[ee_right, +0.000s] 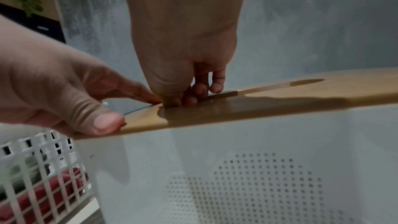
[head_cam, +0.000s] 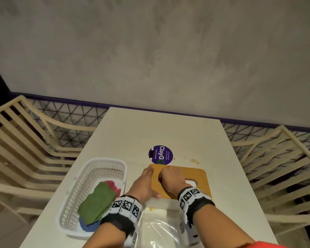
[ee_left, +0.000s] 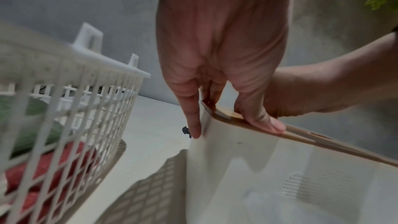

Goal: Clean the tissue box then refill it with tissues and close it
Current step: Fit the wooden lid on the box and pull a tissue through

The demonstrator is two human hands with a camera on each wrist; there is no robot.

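Head view: tissue box (head_cam: 200, 183) with wooden lid (head_cam: 186, 174) on white table (head_cam: 141, 133), just right of white basket (head_cam: 97, 169) holding green cloth (head_cam: 97, 201), red cloth (head_cam: 113, 184) and blue cloth (head_cam: 89, 227). Left hand (head_cam: 144, 185) gripping the box's left end, thumb on the lid, fingers straight down the side wall. Right hand (head_cam: 172, 179) on the lid, fingertips curled into its slot; plastic tissue pack (head_cam: 159, 231) just in front of the box.

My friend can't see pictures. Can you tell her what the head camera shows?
Both hands, left hand and right hand, rest on a tissue box's wooden lid on a white table. Left of them, a white basket holds folded cloths.
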